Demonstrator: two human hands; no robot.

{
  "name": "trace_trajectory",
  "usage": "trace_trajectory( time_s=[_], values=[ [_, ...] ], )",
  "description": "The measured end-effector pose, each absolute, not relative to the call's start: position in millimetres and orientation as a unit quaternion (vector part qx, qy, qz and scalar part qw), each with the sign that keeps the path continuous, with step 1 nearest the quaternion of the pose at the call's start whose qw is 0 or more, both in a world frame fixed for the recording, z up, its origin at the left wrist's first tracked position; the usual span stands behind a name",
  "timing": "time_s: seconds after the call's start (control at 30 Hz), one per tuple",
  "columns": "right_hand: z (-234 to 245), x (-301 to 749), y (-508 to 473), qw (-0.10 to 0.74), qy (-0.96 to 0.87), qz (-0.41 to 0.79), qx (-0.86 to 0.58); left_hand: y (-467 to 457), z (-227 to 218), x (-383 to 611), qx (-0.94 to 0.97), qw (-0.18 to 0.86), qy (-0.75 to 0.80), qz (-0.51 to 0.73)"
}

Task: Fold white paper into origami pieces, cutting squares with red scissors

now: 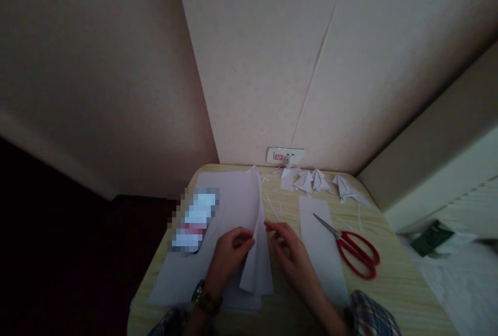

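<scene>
A folded sheet of white paper [263, 263] stands partly raised over other white sheets [229, 196]. My left hand [232, 250] is closed in a pinch at the folded sheet's left edge, with a watch and a bracelet at the wrist. Just right of that sheet, my right hand [288, 253] has its fingers curved and apart, holding nothing; whether the index fingertip touches the paper I cannot tell. A phone [196, 219], its screen lit and blurred out, lies on the sheets to the left.
Red-handled scissors [346, 242] rest partly on a white paper strip [317, 222] at the right. Several folded paper shapes [305, 181] lie along the table's back edge. Thin paper slivers [272, 207] are scattered on the wooden table [392, 274]. A wall socket [285, 156] holds a plug.
</scene>
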State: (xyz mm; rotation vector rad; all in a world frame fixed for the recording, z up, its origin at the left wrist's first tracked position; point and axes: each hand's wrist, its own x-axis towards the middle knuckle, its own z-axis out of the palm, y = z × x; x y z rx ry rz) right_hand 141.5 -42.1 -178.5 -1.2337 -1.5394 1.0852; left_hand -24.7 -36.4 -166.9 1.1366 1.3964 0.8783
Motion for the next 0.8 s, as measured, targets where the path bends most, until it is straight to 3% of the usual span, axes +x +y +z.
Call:
trace_trajectory(
  time_s=[0.8],
  values=[
    [-199,126,-48,0.447,-0.568,0.513,-0.463,-41,-166,-20,0.489,0.533,0.564,0.398]
  ],
)
